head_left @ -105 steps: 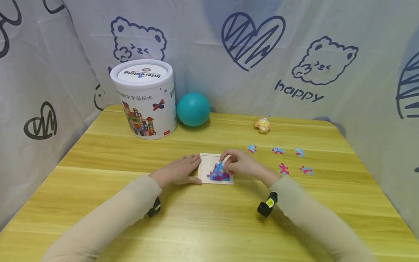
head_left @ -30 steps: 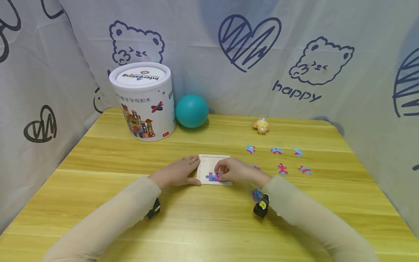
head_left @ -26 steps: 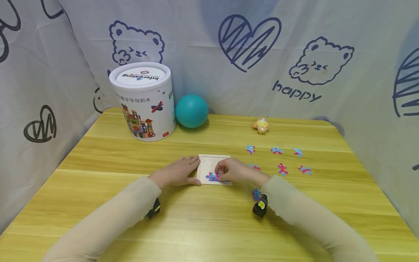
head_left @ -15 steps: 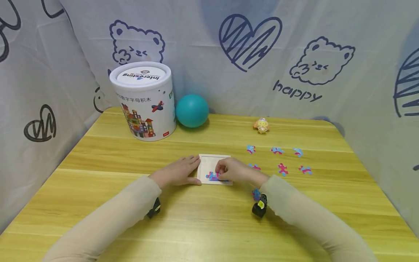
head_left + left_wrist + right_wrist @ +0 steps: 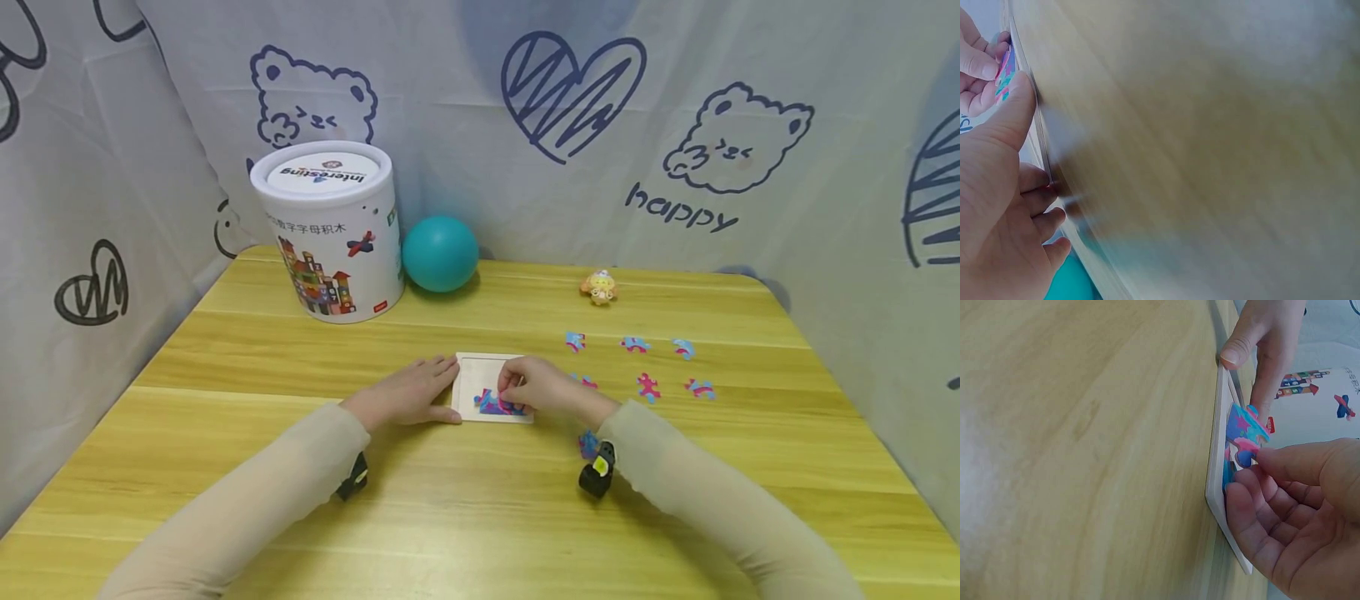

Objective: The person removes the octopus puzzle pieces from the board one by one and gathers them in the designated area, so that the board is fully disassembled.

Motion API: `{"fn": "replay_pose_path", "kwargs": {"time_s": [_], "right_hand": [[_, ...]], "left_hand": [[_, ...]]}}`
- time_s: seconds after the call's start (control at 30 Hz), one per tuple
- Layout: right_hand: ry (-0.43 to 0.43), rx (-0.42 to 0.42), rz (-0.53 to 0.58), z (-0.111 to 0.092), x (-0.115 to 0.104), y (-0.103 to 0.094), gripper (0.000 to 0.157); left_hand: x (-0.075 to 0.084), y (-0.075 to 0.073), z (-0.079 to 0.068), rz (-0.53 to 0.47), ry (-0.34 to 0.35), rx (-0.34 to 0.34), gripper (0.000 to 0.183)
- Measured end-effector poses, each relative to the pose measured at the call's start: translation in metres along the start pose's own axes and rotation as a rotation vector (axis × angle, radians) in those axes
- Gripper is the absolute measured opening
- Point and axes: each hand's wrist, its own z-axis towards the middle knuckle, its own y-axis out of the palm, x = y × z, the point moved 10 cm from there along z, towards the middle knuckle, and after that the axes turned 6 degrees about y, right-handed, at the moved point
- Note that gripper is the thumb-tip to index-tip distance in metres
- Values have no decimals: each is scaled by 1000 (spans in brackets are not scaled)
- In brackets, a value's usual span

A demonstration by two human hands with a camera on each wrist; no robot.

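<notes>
My left hand (image 5: pixel 405 392) lies with extended fingers at the left edge of a small white puzzle tray (image 5: pixel 472 367); the thumb touches its near left corner. Over the tray's right side, my right hand (image 5: pixel 551 387) pinches a blue and pink jigsaw piece (image 5: pixel 1246 456) between thumb and fingers. Joined or overlapping with it is a blue puzzle piece with a pink star (image 5: pixel 1242 425), tilted up from the tray in the right wrist view. More puzzle pieces lie under the right fingers, partly hidden.
Several loose puzzle pieces (image 5: pixel 648 387) lie right of the tray. Another dark blue piece (image 5: pixel 588 444) sits beside the right wrist camera (image 5: pixel 596 475). A white bucket (image 5: pixel 330 233), a teal ball (image 5: pixel 440 254) and a small toy figure (image 5: pixel 599 287) stand at the back.
The puzzle pieces in the tray have shrunk from a taller group to a low strip, now tilted upward. A dark blue piece has appeared on the table near the right wrist. The left hand stays put.
</notes>
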Motion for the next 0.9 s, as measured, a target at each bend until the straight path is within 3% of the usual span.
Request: {"fn": "replay_pose_path", "kwargs": {"time_s": [0.33,0.63,0.9], "right_hand": [[7,-2,111,-7,10,-11,5],[-77,26,120,-34,16,-40,6],[-5,-13,115,-68,58,-62,7]], "left_hand": [[0,0,0,4,-8,-10,83],[0,0,0,15,-6,-11,83],[0,0,0,11,-2,-6,83]]}}
